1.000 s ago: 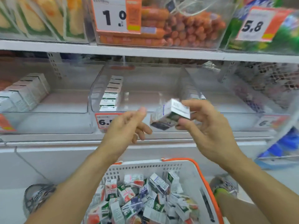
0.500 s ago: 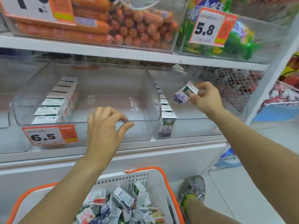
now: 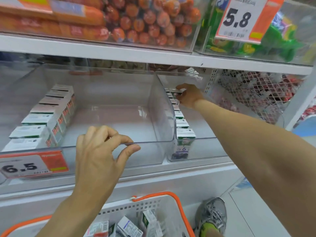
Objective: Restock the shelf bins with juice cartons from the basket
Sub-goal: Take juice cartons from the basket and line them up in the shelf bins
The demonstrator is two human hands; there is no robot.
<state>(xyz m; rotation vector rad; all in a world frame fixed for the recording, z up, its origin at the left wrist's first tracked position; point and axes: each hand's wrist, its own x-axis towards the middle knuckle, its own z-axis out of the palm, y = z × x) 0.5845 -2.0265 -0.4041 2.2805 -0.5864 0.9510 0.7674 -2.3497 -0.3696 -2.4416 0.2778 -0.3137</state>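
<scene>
Overhead, on the upper shelf (image 3: 153, 53): orange sausages (image 3: 147, 19) in a clear bin, green packets (image 3: 280, 40) beside them behind a price card (image 3: 242, 19) reading 5.8. Below, two clear shelf bins side by side. In the middle bin (image 3: 119, 117), a single row of red-printed cartons (image 3: 49, 115) along its left wall, bare floor elsewhere, a 6.5 price tag (image 3: 32, 165) on its front. In the right bin (image 3: 201, 147), a row of purple-printed cartons (image 3: 183, 129) packed against its left wall, running front to back. Further right, a white mesh rack (image 3: 256, 94) of red-wrapped goods. At the bottom edge, a white basket (image 3: 150, 206) with orange rim, loose cartons inside, and a grey shoe (image 3: 212, 216) on the floor beside it.

Deep in the right bin, at the far end of the purple row, a juice carton (image 3: 176, 93) pinched from the right by the right hand (image 3: 189, 95), thumb on top, fingers curled around its side; touching the row's rear cartons or not, hard to tell. Right arm stretched long over the bin's front lip.

Nearer, left hand (image 3: 100, 151) hovering at the middle bin's front rim, fingers loosely curled, thumb and forefinger tips close, holding nothing.
</scene>
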